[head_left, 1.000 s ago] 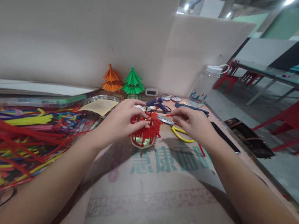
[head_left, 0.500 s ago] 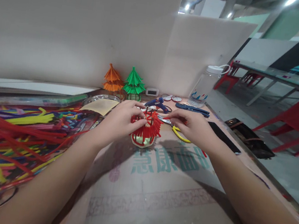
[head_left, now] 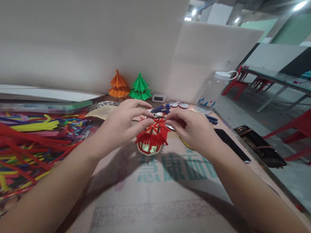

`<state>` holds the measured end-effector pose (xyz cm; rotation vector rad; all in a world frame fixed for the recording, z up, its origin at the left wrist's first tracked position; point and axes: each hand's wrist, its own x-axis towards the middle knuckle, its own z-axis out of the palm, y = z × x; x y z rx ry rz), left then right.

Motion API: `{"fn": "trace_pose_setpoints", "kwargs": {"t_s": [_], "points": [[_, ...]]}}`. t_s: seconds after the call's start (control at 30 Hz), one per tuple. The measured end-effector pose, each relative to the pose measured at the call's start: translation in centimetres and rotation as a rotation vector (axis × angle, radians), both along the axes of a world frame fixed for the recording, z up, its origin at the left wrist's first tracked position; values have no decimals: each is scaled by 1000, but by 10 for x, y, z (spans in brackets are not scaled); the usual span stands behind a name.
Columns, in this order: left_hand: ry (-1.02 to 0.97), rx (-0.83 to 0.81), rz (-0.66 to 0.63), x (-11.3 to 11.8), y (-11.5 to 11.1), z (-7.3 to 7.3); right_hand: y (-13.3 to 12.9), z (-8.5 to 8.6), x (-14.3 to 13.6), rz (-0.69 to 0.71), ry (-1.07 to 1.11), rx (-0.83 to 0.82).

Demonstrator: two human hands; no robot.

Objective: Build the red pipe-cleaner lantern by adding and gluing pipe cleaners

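A small red pipe-cleaner structure with a fringed layer and a pale base stands upright on the printed board. My left hand is at its upper left, thumb and index finger drawn near each other at its top; whether they grip a part of it is hard to see. My right hand is at its upper right, fingers pinched over the top edge. What lies between those fingertips is too small to name. Scissors with a yellow handle lie mostly hidden under my right hand.
Pipe cleaners cover the left side. Behind stand an orange tree, a green tree, a small white device, a blue glue gun and a bottle. A black phone lies right.
My right hand has moved left to the top of the red structure and now covers more of the scissors. My left hand stays beside it. The view has tilted slightly.
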<state>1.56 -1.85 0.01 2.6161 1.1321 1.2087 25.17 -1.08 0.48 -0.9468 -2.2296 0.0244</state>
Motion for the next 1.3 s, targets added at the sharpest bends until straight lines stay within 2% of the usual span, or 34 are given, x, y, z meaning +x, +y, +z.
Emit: {"fn": "trace_pose_setpoints", "kwargs": {"t_s": [0.2, 0.4, 0.53, 0.77, 0.93, 1.07, 1.3], "points": [[-19, 148, -52, 7, -3, 1, -7, 9, -15, 83, 92, 12], [-2, 214, -72, 8, -2, -2, -2, -2, -9, 196, 112, 49], [47, 257, -89, 9, -1, -4, 7, -9, -3, 263, 32, 175], [170, 332, -113, 2, 4, -3, 10, -7, 1, 237, -55, 222], [101, 332, -63, 2, 4, -2, 11, -6, 4, 220, -25, 138], [117, 327, -60, 2, 4, -4, 9, -7, 1, 277, 0, 90], [231, 364, -88, 3, 7, -6, 7, -8, -5, 224, -143, 122]]}}
